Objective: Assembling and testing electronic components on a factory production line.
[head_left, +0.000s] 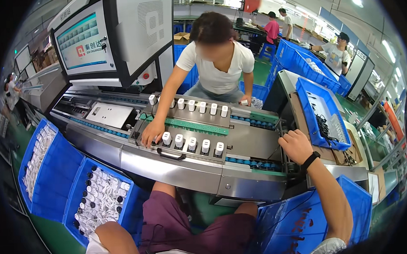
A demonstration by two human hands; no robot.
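Note:
My right hand (296,146), with a black band on its wrist, is raised at the right end of the metal conveyor line (169,168). Its fingers are curled in; what they hold, if anything, is hidden. Of my left arm (115,240) only a bent part shows at the lower left, and the hand is out of sight. Left of my right hand, a front row of white charger plugs (192,143) stands upright in a fixture plate. Behind a green strip (194,126) is a second row of white chargers (202,107). A co-worker's hand (153,132) reaches to the front row's left end.
Blue bins of white cabled items (102,193) stand at my left. A blue tray with black cables (323,116) lies at the right, and another blue bin (301,222) is beside my right leg. A monitor (85,41) overhangs the line. The co-worker (217,59) sits opposite.

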